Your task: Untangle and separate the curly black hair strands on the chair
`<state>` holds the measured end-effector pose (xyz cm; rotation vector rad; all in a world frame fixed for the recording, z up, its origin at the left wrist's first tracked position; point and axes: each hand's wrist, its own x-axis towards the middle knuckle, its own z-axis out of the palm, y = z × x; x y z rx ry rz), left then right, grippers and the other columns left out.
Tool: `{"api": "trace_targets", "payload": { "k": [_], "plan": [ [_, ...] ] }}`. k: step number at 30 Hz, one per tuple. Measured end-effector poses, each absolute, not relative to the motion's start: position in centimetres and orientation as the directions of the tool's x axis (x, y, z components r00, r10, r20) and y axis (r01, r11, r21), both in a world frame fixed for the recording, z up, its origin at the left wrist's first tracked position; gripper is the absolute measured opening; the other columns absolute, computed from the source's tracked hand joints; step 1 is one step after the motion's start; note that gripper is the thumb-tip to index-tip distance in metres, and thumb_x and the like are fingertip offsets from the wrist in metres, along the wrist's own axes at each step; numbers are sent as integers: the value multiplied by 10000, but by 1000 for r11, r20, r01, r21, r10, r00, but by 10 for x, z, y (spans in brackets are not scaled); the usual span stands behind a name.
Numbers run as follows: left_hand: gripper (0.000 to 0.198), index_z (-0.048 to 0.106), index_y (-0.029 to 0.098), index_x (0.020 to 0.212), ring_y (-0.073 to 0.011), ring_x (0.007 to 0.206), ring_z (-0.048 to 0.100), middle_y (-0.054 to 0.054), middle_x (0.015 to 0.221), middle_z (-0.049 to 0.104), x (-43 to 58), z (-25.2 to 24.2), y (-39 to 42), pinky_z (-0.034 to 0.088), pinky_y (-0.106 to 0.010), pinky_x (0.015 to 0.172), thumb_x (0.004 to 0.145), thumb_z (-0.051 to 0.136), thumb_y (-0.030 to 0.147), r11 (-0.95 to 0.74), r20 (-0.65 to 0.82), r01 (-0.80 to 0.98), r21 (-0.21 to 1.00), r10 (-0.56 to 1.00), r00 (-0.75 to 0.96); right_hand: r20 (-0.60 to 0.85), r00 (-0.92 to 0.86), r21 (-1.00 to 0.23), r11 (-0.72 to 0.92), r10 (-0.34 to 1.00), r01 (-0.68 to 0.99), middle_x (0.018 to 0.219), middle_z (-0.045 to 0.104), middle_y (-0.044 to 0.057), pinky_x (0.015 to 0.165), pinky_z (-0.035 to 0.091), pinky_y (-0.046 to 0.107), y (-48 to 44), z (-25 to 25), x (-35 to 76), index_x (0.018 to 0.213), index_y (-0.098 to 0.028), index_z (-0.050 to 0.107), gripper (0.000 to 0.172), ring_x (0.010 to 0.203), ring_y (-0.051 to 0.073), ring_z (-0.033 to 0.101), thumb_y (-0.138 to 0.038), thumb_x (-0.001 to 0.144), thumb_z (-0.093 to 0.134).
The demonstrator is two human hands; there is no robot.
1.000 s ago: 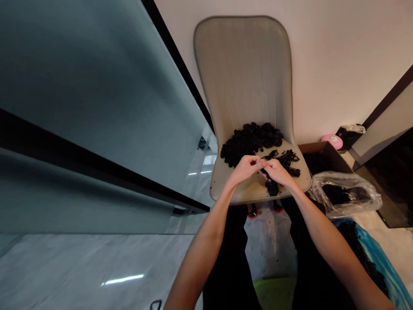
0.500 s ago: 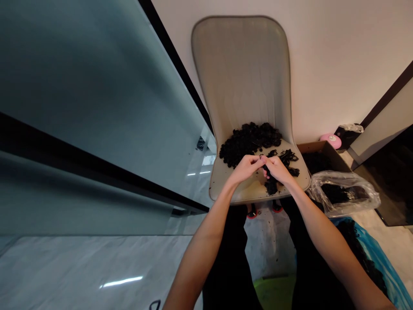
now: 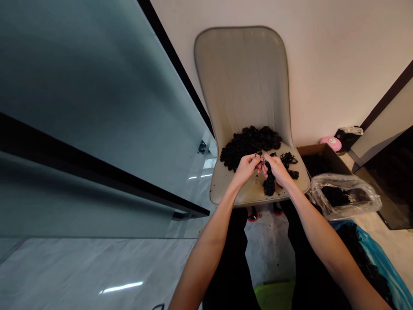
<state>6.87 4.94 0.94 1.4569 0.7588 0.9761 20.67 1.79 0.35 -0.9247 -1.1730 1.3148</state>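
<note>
Over the front of a beige chair seat (image 3: 226,185), my two hands meet, fingers closed. My left hand (image 3: 247,166) pinches a thin, dark piece, perhaps a small loop, between thumb and fingers. Close beside it, my right hand (image 3: 276,168) grips the upper end of a bunched strip of small black pieces (image 3: 269,186), which hangs toward the seat's front edge. The strip's top is hidden by my fingers. Behind my hands lies a heap of small black pieces (image 3: 248,144). Thin black scraps (image 3: 288,159) lie right of my right hand.
To the right stand a cardboard box (image 3: 342,161) with dark contents, a clear plastic bag (image 3: 322,206) and a blue bag (image 3: 377,254), both holding black pieces. A pink round object (image 3: 331,143) sits behind. At left is a glass panel (image 3: 112,107) with a black frame.
My hands have drawn slightly apart, and a thin dark piece now shows between the fingertips. The black strip hangs more plainly below my right hand. The view has tipped up slightly.
</note>
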Motion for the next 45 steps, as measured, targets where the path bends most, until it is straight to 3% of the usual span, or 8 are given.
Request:
{"api": "trace_targets", "payload": {
  "k": [5, 11, 17, 23, 31, 36, 41, 45],
  "plan": [
    [193, 562, 181, 882, -103, 523, 571, 44, 597, 613, 66, 10, 50, 443, -231, 559, 738, 664, 257, -207, 211, -52, 977, 909, 358, 101, -131, -985, 81, 986, -150, 505, 561, 17, 428, 410, 235, 19, 3, 214, 526, -178, 541, 651, 426, 96, 489, -761, 810, 602],
    [124, 581, 188, 889, -98, 498, 504, 53, 570, 538, 69, 2, 59, 362, -226, 516, 795, 555, 264, -216, 235, -123, 969, 958, 162, 114, -103, -990, 105, 988, -92, 491, 552, 16, 442, 421, 242, 20, 1, 210, 527, -180, 534, 668, 406, 95, 492, -755, 867, 530],
    [219, 570, 197, 1026, -112, 609, 595, 58, 665, 578, 67, 11, 44, 443, -238, 618, 807, 582, 190, -433, 386, 128, 892, 879, 281, 63, 39, -998, 64, 997, -16, 573, 569, 3, 407, 465, 271, 22, -4, 210, 670, -195, 585, 651, 478, 132, 508, -834, 794, 551],
    [120, 550, 200, 908, -107, 649, 572, 50, 708, 576, 68, 14, 37, 440, -233, 635, 818, 627, 186, -532, 407, 232, 814, 808, 425, -45, -17, -999, -46, 999, -24, 528, 488, -10, 393, 421, 268, 20, -4, 216, 632, -199, 561, 702, 460, 122, 467, -885, 773, 514],
    [112, 456, 217, 902, -124, 612, 639, 49, 703, 596, 76, 5, 42, 505, -242, 589, 832, 532, 177, -264, 280, -96, 960, 865, 416, 46, -134, -965, 9, 990, -263, 539, 478, -47, 430, 362, 232, 19, -3, 215, 613, -194, 526, 573, 456, 80, 438, -716, 746, 722],
    [178, 524, 197, 940, -124, 687, 648, 42, 733, 626, 65, 11, 40, 502, -238, 661, 781, 594, 167, -323, 254, 75, 943, 850, 462, 62, -74, -974, 44, 995, -221, 534, 495, -42, 443, 381, 239, 20, -5, 214, 608, -188, 545, 559, 455, 84, 449, -697, 741, 732],
    [68, 631, 177, 836, -96, 563, 505, 62, 598, 546, 62, 16, 37, 384, -223, 580, 772, 610, 173, -478, 325, 314, 820, 841, 433, 57, -62, -978, 44, 996, -202, 535, 495, -40, 441, 384, 250, 21, -7, 213, 612, -187, 560, 530, 451, 85, 438, -667, 743, 743],
    [135, 616, 176, 702, -97, 532, 521, 31, 592, 584, 71, 18, 35, 388, -230, 563, 819, 551, 192, -450, 338, 225, 864, 851, 401, 91, -52, -960, 74, 994, -271, 523, 484, -44, 473, 375, 251, 20, -5, 207, 597, -199, 519, 529, 453, 83, 449, -653, 771, 729]
  ]
}}
